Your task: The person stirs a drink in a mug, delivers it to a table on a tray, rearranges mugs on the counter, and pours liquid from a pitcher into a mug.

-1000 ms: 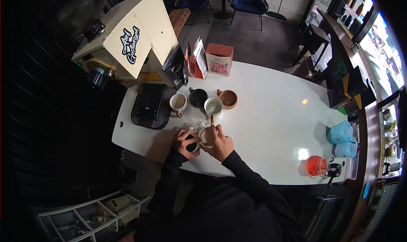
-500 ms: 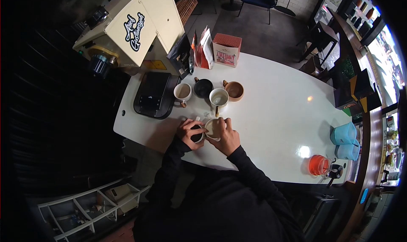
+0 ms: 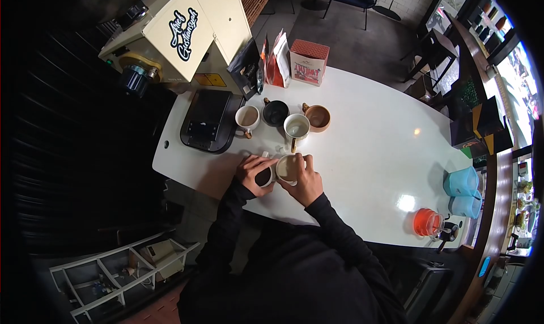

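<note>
My left hand (image 3: 253, 172) is closed around a white cup with a dark inside (image 3: 263, 178), its fingers across the rim. Right beside it, my right hand (image 3: 309, 181) grips a pale cream cup (image 3: 287, 168) by its far and right edge. The two cups stand close together near the table's front edge, seemingly touching. Just beyond them are a white mug with a gold handle (image 3: 297, 126), a black mug (image 3: 276, 113), a tan mug (image 3: 317, 118) and another white mug (image 3: 247, 117).
A black scale-like device (image 3: 208, 120) lies left of the mugs, below a cream grinder-like machine (image 3: 198, 26). Coffee-type bags (image 3: 277, 60) and a red-and-white box (image 3: 309, 63) stand at the back. Blue containers (image 3: 462, 183) and a red jar (image 3: 426, 222) sit at the right of the white table (image 3: 368, 154).
My left fingers have drawn back from the cream cup's rim and lie over the dark-inside cup. The cups stay side by side. The whole view has shifted slightly.
</note>
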Motion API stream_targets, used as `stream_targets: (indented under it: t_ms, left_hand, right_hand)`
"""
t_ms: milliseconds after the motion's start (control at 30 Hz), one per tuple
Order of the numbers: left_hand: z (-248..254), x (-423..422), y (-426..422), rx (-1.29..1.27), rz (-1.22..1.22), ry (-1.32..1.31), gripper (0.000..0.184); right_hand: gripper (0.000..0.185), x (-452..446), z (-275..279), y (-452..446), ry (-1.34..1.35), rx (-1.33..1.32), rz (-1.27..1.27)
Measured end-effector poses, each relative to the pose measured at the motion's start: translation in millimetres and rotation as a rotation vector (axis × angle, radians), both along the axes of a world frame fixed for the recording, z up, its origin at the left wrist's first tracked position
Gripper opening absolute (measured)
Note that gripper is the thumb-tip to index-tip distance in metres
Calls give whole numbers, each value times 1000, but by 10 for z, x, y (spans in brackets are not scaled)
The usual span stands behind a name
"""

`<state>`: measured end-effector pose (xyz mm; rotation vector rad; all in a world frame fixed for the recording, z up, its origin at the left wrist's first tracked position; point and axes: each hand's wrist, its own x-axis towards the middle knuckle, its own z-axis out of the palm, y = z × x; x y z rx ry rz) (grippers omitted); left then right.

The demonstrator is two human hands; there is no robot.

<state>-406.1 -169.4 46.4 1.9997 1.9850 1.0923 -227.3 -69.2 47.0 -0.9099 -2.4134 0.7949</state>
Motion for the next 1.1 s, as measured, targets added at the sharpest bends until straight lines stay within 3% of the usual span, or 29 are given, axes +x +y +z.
stream_targets:
  t_ms: [467,833,933,1000,1033,1100]
  left_hand:
    - [-52,-151,80,80,-14,-9,74]
    - [103,-156,23,58,12,49,72]
    - [6,-216,-45,157,53,-181,59]
    - [-130,-266,-82,184,219,-591,41]
    - [-75,-303,-64,214,199,-630,29]
    - [28,-417,-23,187,234,-692,26]
  right_hand:
    - [90,-71,11,-14,16,6,-24]
    - [100,80,-51,10,-11,-51,32]
    - [96,202,-66,51,104,-104,64]
    - [81,311,-4,117,134,-136,14]
    - [76,372,12,176,144,-178,-22]
    - [67,500,13,352,143,-233,-78]
